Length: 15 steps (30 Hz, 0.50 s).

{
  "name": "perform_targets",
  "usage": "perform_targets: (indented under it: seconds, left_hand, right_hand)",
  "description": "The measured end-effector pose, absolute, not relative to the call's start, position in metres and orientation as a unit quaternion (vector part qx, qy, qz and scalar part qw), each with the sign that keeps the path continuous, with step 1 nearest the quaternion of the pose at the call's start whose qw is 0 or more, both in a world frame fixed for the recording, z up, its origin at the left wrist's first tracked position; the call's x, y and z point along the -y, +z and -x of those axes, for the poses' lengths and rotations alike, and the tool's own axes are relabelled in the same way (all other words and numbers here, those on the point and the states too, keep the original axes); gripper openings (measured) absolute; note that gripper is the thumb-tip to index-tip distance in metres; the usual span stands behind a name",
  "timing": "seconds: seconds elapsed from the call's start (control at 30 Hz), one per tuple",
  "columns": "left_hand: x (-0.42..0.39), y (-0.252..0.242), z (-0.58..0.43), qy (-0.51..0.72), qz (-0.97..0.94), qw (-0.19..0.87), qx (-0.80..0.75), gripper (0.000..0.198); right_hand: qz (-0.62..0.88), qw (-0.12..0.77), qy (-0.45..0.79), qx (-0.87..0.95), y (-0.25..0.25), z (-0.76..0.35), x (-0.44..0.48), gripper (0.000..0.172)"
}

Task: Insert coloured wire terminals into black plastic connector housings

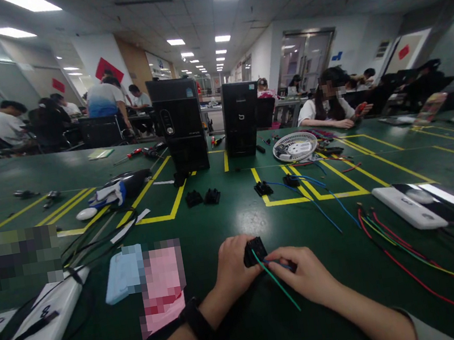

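Observation:
My left hand is closed around a small black connector block held just above the green table. My right hand pinches a green wire whose upper end meets the block; the wire's free end trails down toward me. A bit of blue wire shows under my right fingers. A black band sits on my left wrist.
Several loose red, green and yellow wires lie to the right, blue wires ahead. Black connector blocks sit between yellow tape lines. Two black computer towers and a white fan grille stand farther back. People sit at the far tables.

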<state>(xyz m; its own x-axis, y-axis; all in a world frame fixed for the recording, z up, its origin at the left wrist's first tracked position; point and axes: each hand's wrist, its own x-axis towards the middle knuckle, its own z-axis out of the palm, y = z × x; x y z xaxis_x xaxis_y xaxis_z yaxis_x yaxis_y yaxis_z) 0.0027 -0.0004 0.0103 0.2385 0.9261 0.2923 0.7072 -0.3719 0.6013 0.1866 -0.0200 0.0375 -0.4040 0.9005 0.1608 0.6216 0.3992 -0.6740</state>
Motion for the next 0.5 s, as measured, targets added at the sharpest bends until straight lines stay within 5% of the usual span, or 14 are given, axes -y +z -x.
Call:
perform_targets:
  seconds: [0.5]
  left_hand:
    - [0.0009,0.0125,-0.0015,0.311,-0.762,0.19,-0.535,0.034]
  right_hand:
    - [0.42,0.228,0.294,0.828,0.0386,-0.1858,0.0205,0.022]
